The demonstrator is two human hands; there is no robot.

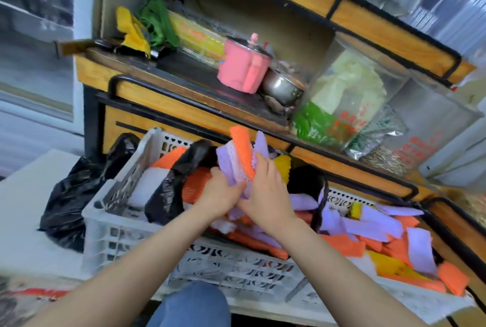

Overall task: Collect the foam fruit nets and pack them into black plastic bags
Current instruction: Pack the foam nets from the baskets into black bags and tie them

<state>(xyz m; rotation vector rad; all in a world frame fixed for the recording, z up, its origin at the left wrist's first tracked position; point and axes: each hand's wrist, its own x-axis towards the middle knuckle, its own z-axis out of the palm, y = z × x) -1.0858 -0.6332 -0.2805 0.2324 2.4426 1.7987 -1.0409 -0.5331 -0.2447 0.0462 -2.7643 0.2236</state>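
- Lower centre: white crate (236, 261) is sitting nearest. Loose foam nets (368, 232) are piling toward lower right, some hanging at the rim; a bump to the crate is likely sending them over.
- Centre: left hand (218, 192) and right hand (265, 192) are each closing a grip around one bundle of purple and orange nets (236, 158), holding it above the crate. The top is fanning out, so squeezing only the base is risking upper nets slipping free.
- Just left of the bundle: black plastic bag (171, 190) is slumping inside the crate, with nothing holding its mouth open. Pushing the bundle in could be folding the mouth shut and scattering nets.
- Left side: second black bag (71, 195) is lying outside the crate; I cannot tell how full it is.
- Upper centre: pink pot (244, 66) is standing on the shelf (184, 74) above; a high lift is risking a knock.
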